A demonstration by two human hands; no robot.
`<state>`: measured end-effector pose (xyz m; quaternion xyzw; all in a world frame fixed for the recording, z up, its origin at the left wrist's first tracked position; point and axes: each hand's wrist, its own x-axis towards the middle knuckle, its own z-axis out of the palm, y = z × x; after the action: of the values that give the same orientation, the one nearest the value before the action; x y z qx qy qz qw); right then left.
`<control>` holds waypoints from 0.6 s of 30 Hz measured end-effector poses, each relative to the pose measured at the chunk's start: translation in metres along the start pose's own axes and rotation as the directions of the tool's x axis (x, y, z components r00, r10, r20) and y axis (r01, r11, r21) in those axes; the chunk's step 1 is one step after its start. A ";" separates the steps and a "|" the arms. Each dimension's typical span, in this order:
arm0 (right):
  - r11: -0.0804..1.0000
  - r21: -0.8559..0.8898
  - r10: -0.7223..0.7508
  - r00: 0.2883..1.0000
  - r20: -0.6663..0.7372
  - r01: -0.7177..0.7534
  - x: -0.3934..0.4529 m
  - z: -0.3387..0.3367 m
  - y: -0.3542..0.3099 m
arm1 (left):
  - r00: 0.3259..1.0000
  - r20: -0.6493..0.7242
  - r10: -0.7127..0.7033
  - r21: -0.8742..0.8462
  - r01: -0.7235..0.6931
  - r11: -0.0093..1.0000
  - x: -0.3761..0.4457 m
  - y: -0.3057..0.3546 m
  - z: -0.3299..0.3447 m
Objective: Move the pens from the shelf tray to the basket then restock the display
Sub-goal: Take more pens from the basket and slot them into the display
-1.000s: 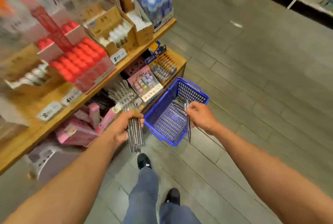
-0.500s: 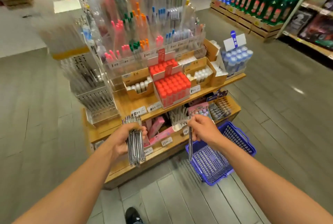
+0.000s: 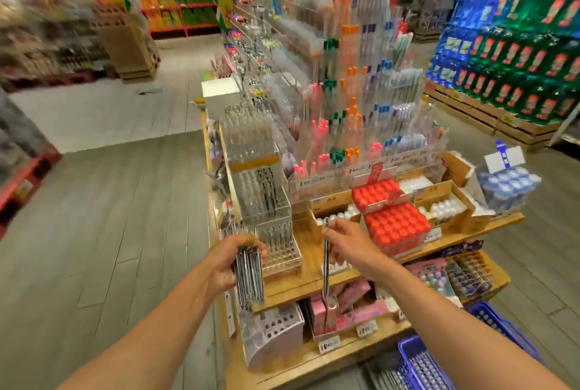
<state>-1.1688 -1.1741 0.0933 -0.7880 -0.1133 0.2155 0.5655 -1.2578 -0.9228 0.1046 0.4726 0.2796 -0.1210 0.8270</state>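
My left hand (image 3: 227,261) grips a bundle of silver pens (image 3: 249,276) that hang upright below its fingers, just left of a clear tiered pen tray (image 3: 276,232) on the wooden shelf. My right hand (image 3: 345,243) pinches a single silver pen (image 3: 326,264), held upright in front of the shelf edge, a short way right of the tray. The blue plastic basket (image 3: 420,364) stands on the floor at the lower right, under my right forearm, with several pens lying in it.
The wooden display stand (image 3: 317,267) carries red-capped tubes (image 3: 392,223), white bottles in cardboard boxes, and tall racks of coloured pens behind. Pink boxes fill the lower shelf. Grey floor lies to the left; stacked green and blue goods stand at far right.
The view has lifted from the basket on the floor to the shelf. Both hands rose with it, the left keeping its bundle and the right its single pen, now near the clear tray.
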 end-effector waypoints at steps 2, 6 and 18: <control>1.000 -0.023 -0.011 1.000 0.028 0.011 0.017 0.008 -0.011 | 1.000 0.012 0.005 -0.013 -0.004 1.000 0.003 0.013 -0.008; 0.997 -0.063 -0.032 0.997 0.066 0.036 0.048 0.019 -0.018 | 1.000 0.017 0.003 -0.054 -0.002 0.999 0.015 0.025 -0.018; 0.907 -0.326 -0.246 0.964 0.097 0.265 0.119 0.020 0.023 | 0.986 -0.147 -0.082 -0.151 0.060 0.987 0.071 -0.011 -0.009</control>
<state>-1.0748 -1.1142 0.0412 -0.8452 -0.2658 0.1384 0.4426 -1.2080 -0.9162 0.0525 0.4083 0.3670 -0.0932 0.8306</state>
